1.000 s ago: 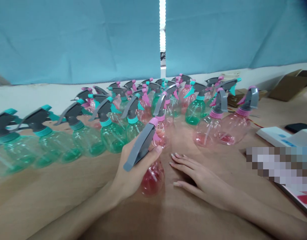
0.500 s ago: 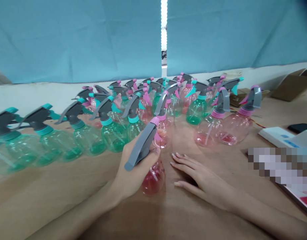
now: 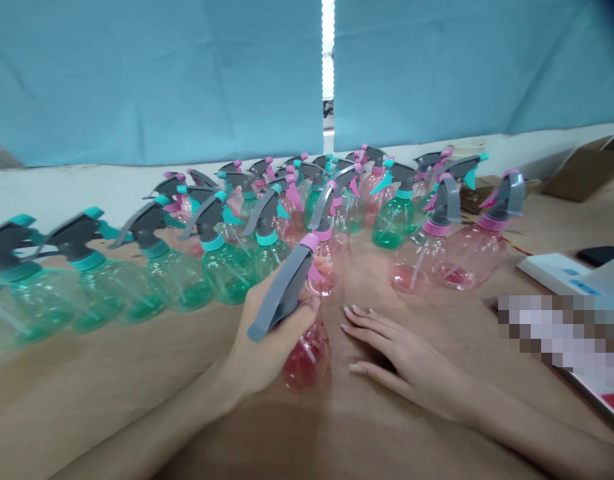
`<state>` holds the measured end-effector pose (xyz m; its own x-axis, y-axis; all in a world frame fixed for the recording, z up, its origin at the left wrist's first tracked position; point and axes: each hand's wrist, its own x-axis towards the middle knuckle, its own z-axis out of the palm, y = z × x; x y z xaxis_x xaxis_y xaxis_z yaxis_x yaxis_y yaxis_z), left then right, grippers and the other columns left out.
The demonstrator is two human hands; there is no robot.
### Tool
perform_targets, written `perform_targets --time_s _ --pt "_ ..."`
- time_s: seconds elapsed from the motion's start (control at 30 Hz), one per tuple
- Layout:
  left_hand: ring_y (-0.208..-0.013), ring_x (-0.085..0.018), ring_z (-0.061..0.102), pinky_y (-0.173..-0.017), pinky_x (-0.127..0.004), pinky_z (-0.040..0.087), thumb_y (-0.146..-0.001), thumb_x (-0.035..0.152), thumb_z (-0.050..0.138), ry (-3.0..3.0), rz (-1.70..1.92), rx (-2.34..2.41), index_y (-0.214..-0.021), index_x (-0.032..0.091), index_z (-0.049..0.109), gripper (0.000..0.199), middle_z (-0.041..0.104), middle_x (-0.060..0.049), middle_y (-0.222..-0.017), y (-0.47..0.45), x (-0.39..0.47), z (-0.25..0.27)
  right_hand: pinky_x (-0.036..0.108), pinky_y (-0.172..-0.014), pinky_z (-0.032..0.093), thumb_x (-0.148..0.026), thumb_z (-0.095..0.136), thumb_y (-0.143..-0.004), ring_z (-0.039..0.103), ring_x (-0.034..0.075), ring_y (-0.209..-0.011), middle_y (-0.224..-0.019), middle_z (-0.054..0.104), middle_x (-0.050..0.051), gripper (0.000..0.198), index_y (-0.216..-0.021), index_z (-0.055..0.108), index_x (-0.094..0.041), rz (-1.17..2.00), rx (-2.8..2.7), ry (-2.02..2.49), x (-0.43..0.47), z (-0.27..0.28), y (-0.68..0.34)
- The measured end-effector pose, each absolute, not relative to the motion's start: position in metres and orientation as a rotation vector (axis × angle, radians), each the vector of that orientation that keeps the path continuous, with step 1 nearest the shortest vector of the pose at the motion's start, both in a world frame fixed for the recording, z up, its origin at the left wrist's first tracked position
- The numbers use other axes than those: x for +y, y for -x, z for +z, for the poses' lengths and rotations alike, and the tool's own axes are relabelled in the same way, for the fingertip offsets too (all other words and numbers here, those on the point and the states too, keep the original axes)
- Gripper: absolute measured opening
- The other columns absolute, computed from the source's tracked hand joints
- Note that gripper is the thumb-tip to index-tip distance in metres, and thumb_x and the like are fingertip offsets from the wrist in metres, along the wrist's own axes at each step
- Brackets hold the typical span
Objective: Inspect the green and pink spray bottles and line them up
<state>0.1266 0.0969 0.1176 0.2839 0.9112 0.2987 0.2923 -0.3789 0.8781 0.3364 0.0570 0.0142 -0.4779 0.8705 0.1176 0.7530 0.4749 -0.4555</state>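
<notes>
My left hand (image 3: 267, 340) is wrapped round the neck of a pink spray bottle (image 3: 307, 363) with a grey and pink trigger head. That bottle stands on the brown table (image 3: 377, 440), its nozzle pointing away from me. Just beyond it is another pink spray bottle (image 3: 324, 267). My right hand (image 3: 397, 353) lies on the table to the right of the held bottle, fingers stretched out and holding nothing. Green spray bottles (image 3: 231, 273) with turquoise collars form a row on the left. Part of the held bottle's neck is hidden by my left fingers.
Two pink spray bottles (image 3: 421, 257) stand right of centre, near a green one (image 3: 394, 220). More green and pink bottles crowd the back. At the right are a white device (image 3: 551, 270), a dark object (image 3: 601, 255) and cardboard (image 3: 581, 170). A blue curtain (image 3: 161, 80) hangs behind.
</notes>
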Motion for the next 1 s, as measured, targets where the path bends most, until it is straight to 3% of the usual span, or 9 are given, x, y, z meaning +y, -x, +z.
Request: perform_targets --time_s 0.27,0.5,0.7,0.87,1.0 --pt "-0.057 -0.014 0.05 -0.05 -0.027 0.036 -0.072 0.022 0.052 -1.909 1.037 1.161 -0.067 0.023 0.054 0.005 0.055 0.004 -0.063 -0.122 0.101 0.12 0.049 -0.112 0.031 -0.052 0.044 -0.094 0.032 0.025 -0.139 -0.149 0.04 0.009 0.057 -0.14 0.045 -0.018 0.49 -2.384 1.349 0.057 0.016 -0.337" --pt "-0.056 -0.014 0.049 -0.058 -0.029 0.042 -0.07 0.022 0.057 -1.749 1.082 1.252 -0.064 0.023 0.043 0.015 0.043 0.006 -0.058 -0.123 0.107 0.112 0.049 -0.112 0.033 -0.048 0.048 -0.093 0.038 0.026 -0.136 -0.145 0.047 0.009 0.052 -0.137 0.049 -0.021 0.448 -2.337 1.303 0.059 0.013 -0.337" --pt "-0.066 -0.012 0.056 -0.078 -0.03 0.051 -0.071 0.016 0.056 -1.78 1.053 1.134 -0.072 0.023 0.048 0.011 0.055 0.005 -0.069 -0.13 0.11 0.123 0.048 -0.113 0.031 -0.045 0.046 -0.095 0.036 0.025 -0.137 -0.146 0.046 0.008 0.05 -0.137 0.049 -0.018 0.392 -2.357 1.294 0.059 0.009 -0.339" --pt "-0.067 -0.015 0.056 -0.078 -0.034 0.051 -0.068 0.016 0.055 -1.831 1.043 1.178 -0.076 0.023 0.052 0.011 0.049 0.006 -0.06 -0.125 0.115 0.126 0.047 -0.113 0.032 -0.045 0.045 -0.096 0.036 0.024 -0.137 -0.146 0.045 0.008 0.049 -0.137 0.049 -0.018 0.377 -2.387 1.29 0.059 0.009 -0.34" --pt "-0.064 -0.017 0.053 -0.075 -0.038 0.052 -0.065 0.022 0.06 -1.7 1.1 1.241 -0.065 0.023 0.048 0.012 0.044 0.006 -0.057 -0.12 0.119 0.122 0.048 -0.113 0.031 -0.045 0.045 -0.096 0.036 0.024 -0.137 -0.146 0.046 0.008 0.049 -0.137 0.049 -0.018 0.378 -2.384 1.288 0.06 0.01 -0.339"
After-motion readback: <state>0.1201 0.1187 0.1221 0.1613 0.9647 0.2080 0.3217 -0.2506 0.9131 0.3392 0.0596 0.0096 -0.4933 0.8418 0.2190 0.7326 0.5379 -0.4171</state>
